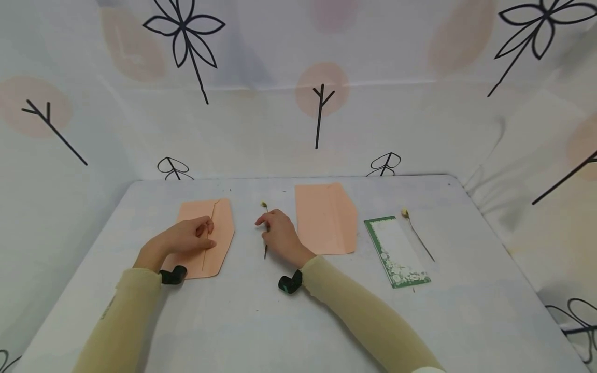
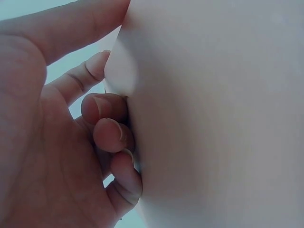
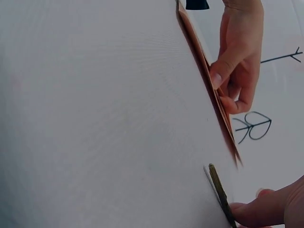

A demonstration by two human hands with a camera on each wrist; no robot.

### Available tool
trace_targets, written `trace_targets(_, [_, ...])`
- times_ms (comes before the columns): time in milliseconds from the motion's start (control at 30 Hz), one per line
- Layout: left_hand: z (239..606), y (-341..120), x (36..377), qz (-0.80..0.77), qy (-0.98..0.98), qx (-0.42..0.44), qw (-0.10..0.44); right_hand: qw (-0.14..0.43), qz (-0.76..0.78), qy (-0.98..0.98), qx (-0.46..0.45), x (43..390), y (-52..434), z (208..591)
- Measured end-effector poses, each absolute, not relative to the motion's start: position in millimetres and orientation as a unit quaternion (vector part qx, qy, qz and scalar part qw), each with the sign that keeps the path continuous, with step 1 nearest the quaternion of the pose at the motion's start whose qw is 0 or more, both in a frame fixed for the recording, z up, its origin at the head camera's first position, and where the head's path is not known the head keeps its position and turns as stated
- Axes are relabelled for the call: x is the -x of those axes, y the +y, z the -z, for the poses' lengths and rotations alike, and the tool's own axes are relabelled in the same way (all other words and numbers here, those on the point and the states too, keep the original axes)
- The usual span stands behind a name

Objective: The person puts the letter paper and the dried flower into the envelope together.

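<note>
A pale surface [image 1: 261, 321] stands before a tree-patterned backdrop. The left hand [image 1: 188, 238] rests on a peach envelope [image 1: 219, 233], fingers curled at its flap edge. Just right of that envelope, the right hand [image 1: 280, 235] pinches a dried flower stem [image 1: 266, 252] lying on the surface.

Two peach-orange envelopes [image 1: 210, 235] [image 1: 325, 217] on a pale grey table [image 1: 280, 311] – a white card [image 1: 396, 251] bordered in green floral print – cream sleeves [image 1: 364, 311]
</note>
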State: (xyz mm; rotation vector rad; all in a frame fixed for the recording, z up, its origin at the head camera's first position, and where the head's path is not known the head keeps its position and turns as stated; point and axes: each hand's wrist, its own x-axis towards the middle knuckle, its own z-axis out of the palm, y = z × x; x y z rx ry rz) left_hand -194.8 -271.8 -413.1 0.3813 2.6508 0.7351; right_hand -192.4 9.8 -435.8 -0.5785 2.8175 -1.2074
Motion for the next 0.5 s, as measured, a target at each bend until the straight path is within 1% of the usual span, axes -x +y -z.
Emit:
trace_targets(267, [414.7, -272.5, 195.2, -0.261, 0.938, -0.138, 0.179, 0.008, 0.405, 0.899, 0.164, 194.1, 11.5, 437.2])
trace_targets(400, [414.0, -272.4, 194.8, -0.263, 0.938, -0.139, 0.18, 0.008, 0.376, 0.91, 0.172, 195.4, 11.6, 436.7])
trace_targets(500, [413.4, -272.1, 194.4, -0.265, 0.937, -0.138, 0.181, 0.021, 0.349, 0.92, 0.177, 195.3, 10.1, 433.9])
